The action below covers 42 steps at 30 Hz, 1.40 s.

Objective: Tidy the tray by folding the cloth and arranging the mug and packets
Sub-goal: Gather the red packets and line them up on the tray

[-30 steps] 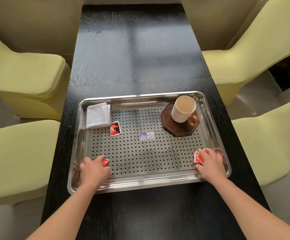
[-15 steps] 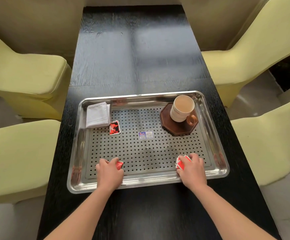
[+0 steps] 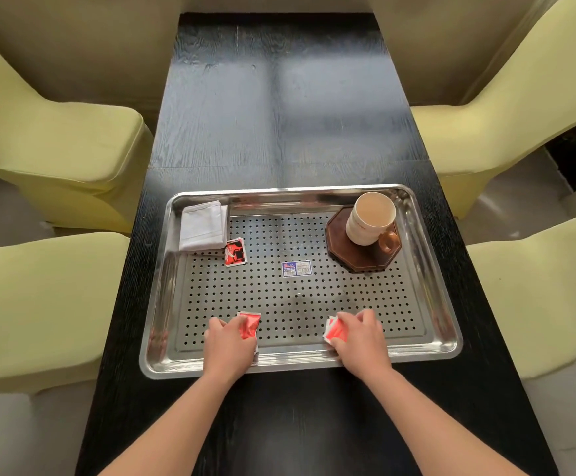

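A perforated steel tray [image 3: 446, 314] lies on the black table. In its far left corner rests a folded white cloth [image 3: 204, 225], with a red and black packet [image 3: 235, 252] at its near right corner. A cream mug [image 3: 370, 218] stands on a dark octagonal coaster [image 3: 358, 259] at the far right. My left hand [image 3: 228, 345] grips a red packet [image 3: 248, 325] on the tray's near edge. My right hand [image 3: 360, 338] grips another red packet [image 3: 336, 331] a little to the right.
A small blue and white label [image 3: 296, 269] sticks to the tray's middle. Pale yellow chairs [image 3: 56, 146] stand on both sides of the narrow black table [image 3: 279, 97], two per side. Grey floor shows beyond them.
Both hands have slid their red packets inward along the tray's near edge, from the near corners toward the middle. Cloth, mug and the third packet stay put.
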Each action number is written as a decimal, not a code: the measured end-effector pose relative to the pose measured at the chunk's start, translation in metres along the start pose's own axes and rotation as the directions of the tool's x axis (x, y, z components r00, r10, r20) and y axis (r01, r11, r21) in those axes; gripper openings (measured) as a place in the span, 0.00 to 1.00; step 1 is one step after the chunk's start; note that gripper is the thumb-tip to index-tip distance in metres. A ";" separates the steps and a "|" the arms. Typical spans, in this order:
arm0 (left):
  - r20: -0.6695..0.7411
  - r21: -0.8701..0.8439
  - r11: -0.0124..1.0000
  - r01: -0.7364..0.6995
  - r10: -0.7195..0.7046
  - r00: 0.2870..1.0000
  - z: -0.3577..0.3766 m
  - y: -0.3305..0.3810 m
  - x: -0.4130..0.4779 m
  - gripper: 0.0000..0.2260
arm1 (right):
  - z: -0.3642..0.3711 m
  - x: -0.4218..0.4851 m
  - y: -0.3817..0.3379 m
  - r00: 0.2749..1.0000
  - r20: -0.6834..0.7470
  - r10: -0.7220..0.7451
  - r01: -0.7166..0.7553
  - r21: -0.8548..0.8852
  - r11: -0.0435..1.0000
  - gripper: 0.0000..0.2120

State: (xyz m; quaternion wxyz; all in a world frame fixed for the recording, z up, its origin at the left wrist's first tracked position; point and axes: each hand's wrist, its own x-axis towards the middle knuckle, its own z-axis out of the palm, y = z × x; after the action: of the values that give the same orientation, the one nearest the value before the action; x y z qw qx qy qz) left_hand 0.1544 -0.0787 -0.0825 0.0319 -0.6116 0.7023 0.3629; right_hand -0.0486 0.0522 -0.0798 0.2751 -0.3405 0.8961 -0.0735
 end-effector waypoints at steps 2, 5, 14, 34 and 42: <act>0.000 0.018 1.000 -0.008 0.008 1.000 0.002 0.002 0.000 0.19 | 0.007 0.000 -0.013 0.999 0.015 -0.043 0.043 0.005 0.999 0.24; 0.009 0.027 0.999 -0.018 0.017 1.000 0.004 0.004 -0.001 0.18 | 0.016 0.002 -0.032 0.995 0.031 -0.096 0.095 0.017 0.995 0.22; -0.011 -0.054 0.998 -0.042 0.042 0.999 0.000 -0.007 -0.002 0.24 | 0.019 0.005 -0.034 0.996 -0.034 -0.082 0.085 0.109 0.990 0.21; -0.084 -0.176 0.983 -0.052 0.038 0.996 -0.020 -0.012 0.036 0.23 | 0.021 0.030 -0.060 0.985 0.062 -0.160 0.148 0.162 0.976 0.16; -0.024 0.168 0.946 -0.277 0.285 0.958 -0.045 0.024 0.113 0.30 | 0.023 0.051 -0.079 0.974 0.075 -0.212 0.198 0.159 0.967 0.14</act>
State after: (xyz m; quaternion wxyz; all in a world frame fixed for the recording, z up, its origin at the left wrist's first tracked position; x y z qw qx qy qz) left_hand 0.1229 -0.1979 -0.0936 0.0130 -0.5090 0.8102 0.2903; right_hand -0.0222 -0.0395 -0.0961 0.3317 -0.4127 0.8344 -0.1532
